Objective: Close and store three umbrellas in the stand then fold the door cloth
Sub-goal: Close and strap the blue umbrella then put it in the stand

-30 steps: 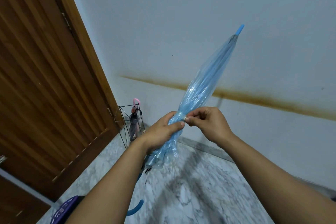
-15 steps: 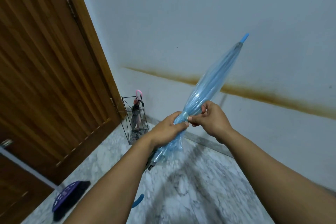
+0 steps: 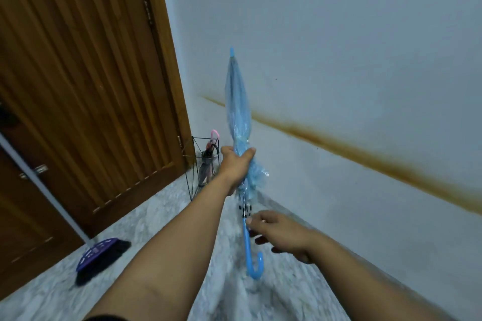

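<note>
Umbrella (image 3: 238, 101): blue and see-through, closed, held nearly upright with the tip up and the hooked handle hanging low over the floor (image 3: 161, 219)
Left hand (image 3: 236, 164): fingers and thumb wrapped around the gathered canopy near its lower end; this grip carries the whole weight
Right hand (image 3: 280, 234): fingers spread and relaxed just beside the shaft above the handle, holding nothing; whether a fingertip touches the shaft cannot be told through the blur
Stand (image 3: 202, 164): wire frame in the corner by the door (image 3: 86, 81), near the left hand but beyond it; a pink handle and a dark one already stick out of it
Step in hand: judged as carrying the closed umbrella over for stowing
Doing it well: the person should take the handle with the right hand, turn the tip downward, and lower it into a free gap between the two stored ones
Watch for: loose canopy folds catching on the wire rim; a light frame may tip if bumped
Other: a purple and black object (image 3: 101, 259) lies on the floor near the door; what it is cannot be told
</note>
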